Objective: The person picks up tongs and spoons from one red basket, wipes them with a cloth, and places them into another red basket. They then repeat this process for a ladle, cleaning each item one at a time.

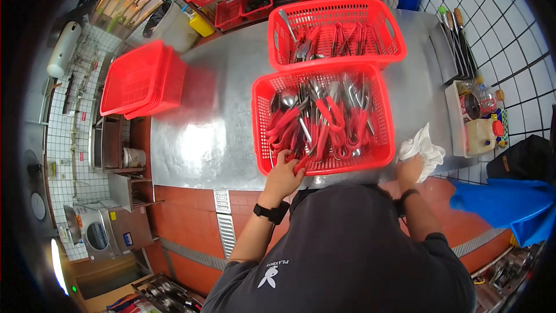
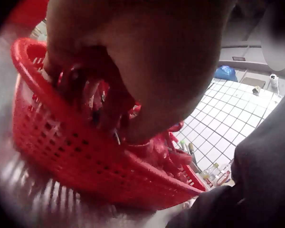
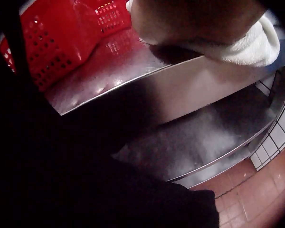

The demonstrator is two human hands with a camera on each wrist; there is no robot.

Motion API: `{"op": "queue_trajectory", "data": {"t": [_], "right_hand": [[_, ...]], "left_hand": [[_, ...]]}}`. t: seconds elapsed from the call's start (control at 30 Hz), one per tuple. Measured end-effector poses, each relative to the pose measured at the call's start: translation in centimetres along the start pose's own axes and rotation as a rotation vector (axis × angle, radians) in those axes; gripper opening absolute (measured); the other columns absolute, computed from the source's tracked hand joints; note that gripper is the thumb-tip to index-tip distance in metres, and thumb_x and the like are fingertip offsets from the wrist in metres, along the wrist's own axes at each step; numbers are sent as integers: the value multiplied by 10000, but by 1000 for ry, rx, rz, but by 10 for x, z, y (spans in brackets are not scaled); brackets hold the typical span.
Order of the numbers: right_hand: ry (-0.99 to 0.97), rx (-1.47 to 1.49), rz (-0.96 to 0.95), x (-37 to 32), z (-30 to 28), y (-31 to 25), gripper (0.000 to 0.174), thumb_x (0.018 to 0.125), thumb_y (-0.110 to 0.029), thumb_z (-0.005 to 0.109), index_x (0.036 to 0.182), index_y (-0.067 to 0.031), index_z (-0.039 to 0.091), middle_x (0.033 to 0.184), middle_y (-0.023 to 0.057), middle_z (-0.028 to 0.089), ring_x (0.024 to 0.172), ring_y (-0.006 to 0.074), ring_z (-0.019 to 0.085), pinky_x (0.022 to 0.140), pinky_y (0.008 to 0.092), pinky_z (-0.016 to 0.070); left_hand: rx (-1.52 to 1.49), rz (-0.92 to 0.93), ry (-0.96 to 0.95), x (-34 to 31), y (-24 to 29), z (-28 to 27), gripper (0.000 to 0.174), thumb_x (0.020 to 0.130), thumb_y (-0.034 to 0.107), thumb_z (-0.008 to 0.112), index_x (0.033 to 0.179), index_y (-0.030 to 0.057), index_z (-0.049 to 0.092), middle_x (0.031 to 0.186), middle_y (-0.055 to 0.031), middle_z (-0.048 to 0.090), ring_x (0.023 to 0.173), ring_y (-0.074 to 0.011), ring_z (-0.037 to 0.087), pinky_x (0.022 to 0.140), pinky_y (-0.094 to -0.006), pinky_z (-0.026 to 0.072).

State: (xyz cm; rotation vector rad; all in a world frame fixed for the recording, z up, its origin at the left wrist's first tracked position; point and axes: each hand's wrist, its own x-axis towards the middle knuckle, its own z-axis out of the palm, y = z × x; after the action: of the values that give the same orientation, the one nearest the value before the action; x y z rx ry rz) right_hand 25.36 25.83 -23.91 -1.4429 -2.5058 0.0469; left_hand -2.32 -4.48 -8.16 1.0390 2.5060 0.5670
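The left hand [image 1: 282,179] grips a red-handled utensil [image 1: 302,164] at the basket [image 1: 353,166] just beyond it; the right hand [image 1: 410,170] clutches a white cloth [image 1: 427,152].

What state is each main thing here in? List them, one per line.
Near basket: upright, loaded with red-handled utensils
Far basket: upright, holding more utensils
Left-side baskets: stacked together
White cloth: bunched up, held in the right grip
Jug: closed with a red cap
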Motion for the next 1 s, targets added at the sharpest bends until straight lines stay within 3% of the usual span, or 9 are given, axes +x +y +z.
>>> {"op": "queue_trajectory", "data": {"t": [0.07,0.2,0.3,0.53,0.63,0.7,0.8,1.0], "right_hand": [[9,0,6,2,2,0,554,665,-166,769,1166,-20,582,1144,158,580,1075,358,543,933,469,431],[19,-7,-4,-1,3,3,548,654,-160,782,1147,-19,590,1130,161,582,1062,366,548,927,470,436],[49,-6,-15,0,6,4,521,652,-160,784,1118,-17,598,1118,167,584,1058,371,549,927,473,438],[23,-1,-12,-2,11,9,542,659,-162,775,1147,-15,590,1135,173,584,1070,372,549,946,471,432],[62,-7,-27,-4,15,10,549,660,-167,777,1154,-15,591,1130,170,590,1070,366,551,952,467,430],[34,-17,-11,-2,5,6,538,663,-172,778,1145,-17,595,1124,167,593,1074,362,552,953,463,430],[35,-28,-8,-3,4,3,525,668,-182,780,1135,-20,600,1113,161,596,1075,354,553,953,454,431],[41,-73,-50,-2,20,14,499,685,-206,777,1112,-12,605,1089,158,594,1063,354,553,947,452,432]], "left_hand": [[-41,-54,-64,-2,1,0,346,865,280,677,1115,41,684,1363,-193,488,1098,-388,615,913,-454,523],[-90,-58,-12,-7,-4,7,346,855,254,697,1127,39,682,1368,-198,483,1111,-385,611,929,-450,515],[-159,19,116,-7,-11,11,271,826,217,725,1043,59,694,1338,-185,520,1018,-371,651,861,-436,544],[-325,10,232,-9,0,-22,201,773,84,762,883,-27,635,1143,-192,651,918,-338,649,823,-407,518],[-285,-58,194,-9,13,-21,259,803,98,745,990,-19,610,1147,-214,641,948,-357,653,837,-412,518],[-364,-110,277,-5,24,-11,387,849,151,716,1153,-6,535,1133,-231,635,979,-389,649,848,-428,517],[-340,-115,232,-2,58,-15,486,882,213,687,1254,6,452,1105,-233,636,1019,-413,637,875,-443,509],[-252,8,197,-4,63,-31,499,857,190,706,1250,-7,470,1262,-244,551,1158,-389,578,931,-429,491]]}}
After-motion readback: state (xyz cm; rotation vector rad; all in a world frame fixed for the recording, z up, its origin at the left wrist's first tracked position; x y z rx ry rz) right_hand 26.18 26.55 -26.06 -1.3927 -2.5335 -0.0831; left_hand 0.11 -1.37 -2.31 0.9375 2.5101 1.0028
